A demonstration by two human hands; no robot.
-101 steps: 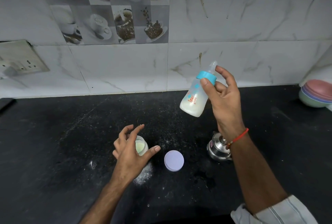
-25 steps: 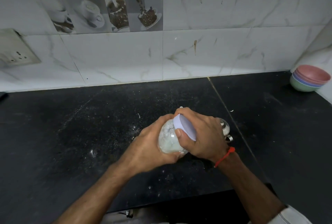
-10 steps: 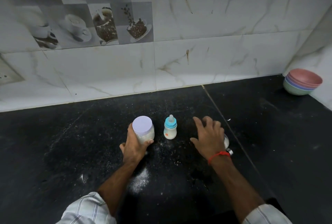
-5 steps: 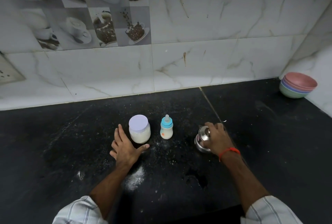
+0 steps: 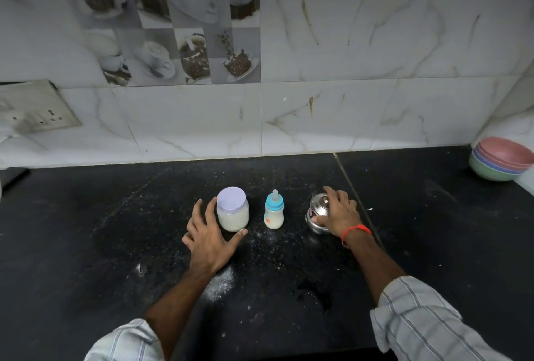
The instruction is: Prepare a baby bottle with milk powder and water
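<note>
A small baby bottle [image 5: 274, 212] with a blue collar and teat stands upright on the black counter [image 5: 115, 230], holding white milk. Left of it stands a clear jar of milk powder [image 5: 233, 213] with a pale lilac lid screwed on. My left hand [image 5: 209, 237] lies flat just left of the jar, fingers spread, holding nothing. Right of the bottle is a small steel pot [image 5: 318, 211]. My right hand [image 5: 338, 213] rests over it and grips its side and top.
Spilled white powder [image 5: 219, 284] lies on the counter near my left forearm. A stack of coloured bowls [image 5: 501, 162] stands at the far right corner. A wall socket [image 5: 31, 113] is at the left. A tiled wall closes the counter's back.
The jar got its lid and was set down beside the bottle. My left hand let go of the jar. My right hand moved onto the steel pot and stays there.
</note>
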